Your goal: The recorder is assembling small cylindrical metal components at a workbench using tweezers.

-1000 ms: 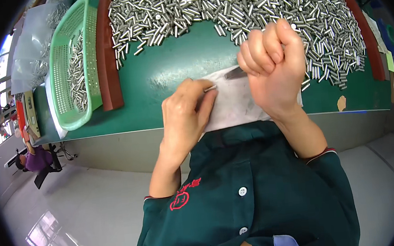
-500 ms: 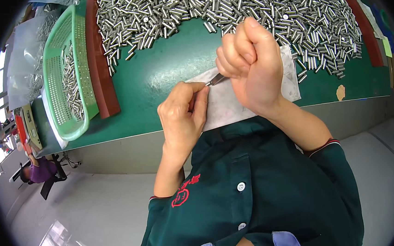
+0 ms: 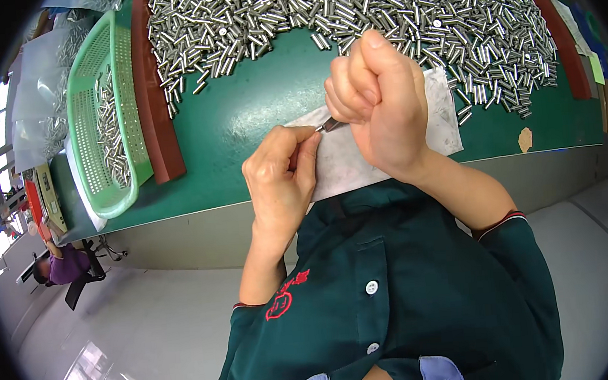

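Head view: left hand (image 3: 278,181) pinching one metal pin (image 3: 318,129) above white cloth (image 3: 348,163), right hand (image 3: 383,112) curled round a dark tool (image 3: 332,123) at its end. Looks mid-piece: some pins (image 3: 110,137) in green basket (image 3: 129,111), far more loose on table (image 3: 241,116).

I've pins (image 3: 369,13) heaped at the table's (image 3: 220,125) far side, btwn L rail (image 3: 161,144) and R rail (image 3: 568,58). L of the L rail I see a basket (image 3: 128,104) w/ more pins in it, bags (image 3: 32,97) L of that. Cloth (image 3: 345,165) lies nr front edge, before the pins; L hand (image 3: 278,174) at its L end, R hand (image 3: 387,112) above it.
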A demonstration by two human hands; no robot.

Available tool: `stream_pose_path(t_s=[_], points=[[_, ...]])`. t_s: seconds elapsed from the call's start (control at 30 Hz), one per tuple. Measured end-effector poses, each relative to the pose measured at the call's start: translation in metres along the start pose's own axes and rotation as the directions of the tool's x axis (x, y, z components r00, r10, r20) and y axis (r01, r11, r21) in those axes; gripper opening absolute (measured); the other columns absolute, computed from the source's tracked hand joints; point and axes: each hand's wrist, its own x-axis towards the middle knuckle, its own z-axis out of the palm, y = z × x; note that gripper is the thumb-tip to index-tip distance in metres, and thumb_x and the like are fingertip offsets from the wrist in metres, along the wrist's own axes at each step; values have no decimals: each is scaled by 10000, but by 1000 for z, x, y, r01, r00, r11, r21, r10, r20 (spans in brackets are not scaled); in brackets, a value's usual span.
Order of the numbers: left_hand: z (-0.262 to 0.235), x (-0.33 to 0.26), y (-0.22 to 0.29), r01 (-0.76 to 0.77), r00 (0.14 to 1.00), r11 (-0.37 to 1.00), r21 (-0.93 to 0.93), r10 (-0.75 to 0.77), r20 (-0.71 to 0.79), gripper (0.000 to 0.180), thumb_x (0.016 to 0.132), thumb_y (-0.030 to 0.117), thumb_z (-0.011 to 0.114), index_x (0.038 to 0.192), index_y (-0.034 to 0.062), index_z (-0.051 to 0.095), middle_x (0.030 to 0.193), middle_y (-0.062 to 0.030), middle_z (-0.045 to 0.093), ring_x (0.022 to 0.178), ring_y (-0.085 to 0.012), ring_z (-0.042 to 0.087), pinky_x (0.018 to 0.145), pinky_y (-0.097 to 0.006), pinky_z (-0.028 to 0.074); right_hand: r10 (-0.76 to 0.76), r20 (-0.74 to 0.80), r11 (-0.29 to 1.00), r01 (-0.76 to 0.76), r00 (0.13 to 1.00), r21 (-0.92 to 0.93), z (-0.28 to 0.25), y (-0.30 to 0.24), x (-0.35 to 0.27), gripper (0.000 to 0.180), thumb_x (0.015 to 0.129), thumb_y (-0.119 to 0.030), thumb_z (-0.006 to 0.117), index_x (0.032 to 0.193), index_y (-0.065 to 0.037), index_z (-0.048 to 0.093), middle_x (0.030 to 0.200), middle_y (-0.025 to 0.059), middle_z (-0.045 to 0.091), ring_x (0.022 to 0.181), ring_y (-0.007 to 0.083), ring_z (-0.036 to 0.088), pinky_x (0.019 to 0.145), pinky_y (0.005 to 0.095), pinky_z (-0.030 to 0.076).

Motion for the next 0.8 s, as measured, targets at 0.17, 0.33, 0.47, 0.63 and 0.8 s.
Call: stream_pose_path(t_s=[0.17, 0.33, 0.47, 0.63, 0.8], points=[[1, 0, 0, 11, 1000, 999, -36, -12, -6, 70, 675, -32, 629, 694, -5, 567, 578, -95, 509, 437, -190, 474, 421, -279, 370, -76, 43, 988, 81, 996, -129, 7, 5, -5, 377, 900, -228, 300, 547, -100, 272, 457, -12, 260, 417, 70, 176, 396, 229, 178], [-4, 0, 7, 28, 1000, 999, -36, -28, 4, 69, 669, -41, 622, 691, -12, 563, 581, -105, 520, 444, -200, 489, 425, -282, 380, -149, 77, 958, 164, 986, -237, 11, 3, -9, 365, 893, -186, 331, 545, -83, 284, 482, -22, 256, 432, 60, 216, 405, 221, 206], [-3, -1, 9, 28, 1000, 1000, -5, -28, 6, 67, 675, -29, 622, 687, -12, 558, 570, -106, 512, 441, -199, 474, 432, -284, 377, -199, 72, 941, 211, 977, -264, 8, 10, -10, 365, 898, -162, 313, 542, -83, 287, 474, -20, 262, 424, 53, 212, 395, 220, 196], [0, -1, 7, 48, 999, 998, 43, -48, -3, 61, 690, -13, 616, 701, -12, 555, 554, -92, 498, 438, -174, 440, 444, -278, 372, -122, -35, 990, 124, 992, 63, -4, -10, 0, 394, 909, -228, 281, 532, -117, 248, 435, -24, 236, 388, 70, 167, 382, 236, 175], [-5, 0, 10, 74, 997, 996, -55, -75, -27, 62, 699, -6, 615, 711, -12, 555, 621, -64, 504, 486, -123, 410, 458, -238, 343, -236, -4, 966, 235, 972, 104, -18, -38, 8, 384, 900, -244, 266, 532, -134, 252, 434, -30, 229, 393, 83, 149, 400, 246, 162]])
